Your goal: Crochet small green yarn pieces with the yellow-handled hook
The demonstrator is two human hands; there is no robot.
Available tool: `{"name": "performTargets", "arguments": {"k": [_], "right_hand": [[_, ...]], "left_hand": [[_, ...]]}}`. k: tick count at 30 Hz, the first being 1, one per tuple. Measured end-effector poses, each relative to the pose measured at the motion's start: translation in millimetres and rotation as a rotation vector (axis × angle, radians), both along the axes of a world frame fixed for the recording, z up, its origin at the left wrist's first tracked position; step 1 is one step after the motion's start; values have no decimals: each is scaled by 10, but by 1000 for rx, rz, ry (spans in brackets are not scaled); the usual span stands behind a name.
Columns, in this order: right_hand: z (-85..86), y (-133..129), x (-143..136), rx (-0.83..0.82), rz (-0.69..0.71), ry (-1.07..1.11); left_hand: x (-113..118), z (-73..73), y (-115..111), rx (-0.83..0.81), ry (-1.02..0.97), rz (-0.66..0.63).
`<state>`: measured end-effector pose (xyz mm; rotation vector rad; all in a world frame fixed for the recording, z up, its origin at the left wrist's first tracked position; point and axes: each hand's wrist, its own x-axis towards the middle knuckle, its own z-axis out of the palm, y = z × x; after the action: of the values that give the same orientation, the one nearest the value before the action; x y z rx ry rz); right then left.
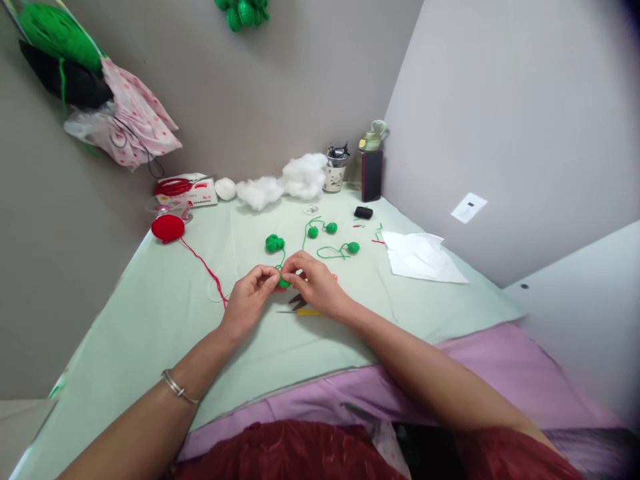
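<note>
A small green crocheted piece (pixel 284 282) is pinched between my two hands above the pale green cloth. My left hand (pixel 253 293) grips its left side with thumb and fingers together. On its right and upper side, my right hand (pixel 313 281) is closed on it too. Green yarn runs up from the piece to a small green yarn ball (pixel 275 243). Beneath my right hand lie dark scissor blades (pixel 299 301), partly hidden, and a hook with a yellow handle (pixel 307 312). Small green crocheted balls (pixel 331 228) with loose tails rest beyond my hands.
A red yarn ball (pixel 168 228) trails a strand at the left. White stuffing (pixel 303 177), a pen cup (pixel 335 175), a bottle (pixel 371 140) and a phone (pixel 371 176) stand along the back. White paper (pixel 420 257) lies at the right.
</note>
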<state>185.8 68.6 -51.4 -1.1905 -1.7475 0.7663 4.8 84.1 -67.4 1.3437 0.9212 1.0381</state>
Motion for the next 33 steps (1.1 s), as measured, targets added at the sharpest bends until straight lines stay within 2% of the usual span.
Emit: {"name": "performTargets", "arguments": {"k": [6, 11, 22, 33], "right_hand": [[-27, 22, -6, 42, -48, -16], [-25, 6, -1, 78, -51, -52], [-68, -31, 5, 199, -74, -185], [-58, -52, -6, 232, -108, -274]], "left_hand": [[28, 40, 9, -113, -71, -73], [46, 36, 8, -160, -122, -79], [66, 16, -6, -149, -123, -51], [72, 49, -34, -107, -75, -13]]}}
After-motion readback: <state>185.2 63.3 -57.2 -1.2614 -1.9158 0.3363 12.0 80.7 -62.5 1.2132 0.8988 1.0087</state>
